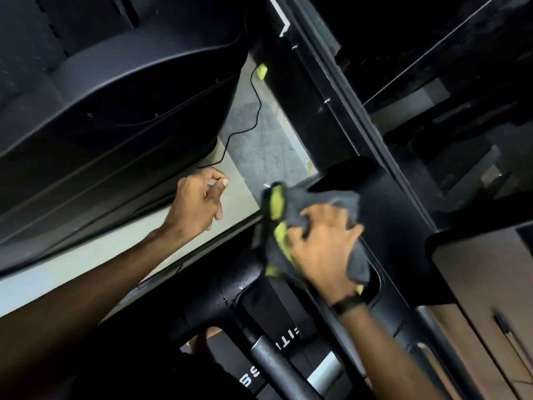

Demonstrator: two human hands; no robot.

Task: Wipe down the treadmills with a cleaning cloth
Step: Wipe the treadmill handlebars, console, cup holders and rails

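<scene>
On the treadmill console (389, 215), we see wiping.
Right grip (323, 243) clamps the grey-yellow cloth (291, 209); left grip (202, 200) hangs apart, holding nothing.

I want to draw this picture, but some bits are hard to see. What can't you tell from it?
- Cleaning cloth, head view: motion blur smears its edges, and the right hand covers its middle.
- White lettering on the treadmill, head view: partly hidden by the handlebar.
- Small yellow thing on the floor: too small to identify.
- Left hand: loosely curled, holding nothing visible.
- Top right: too dark to make out.
</scene>
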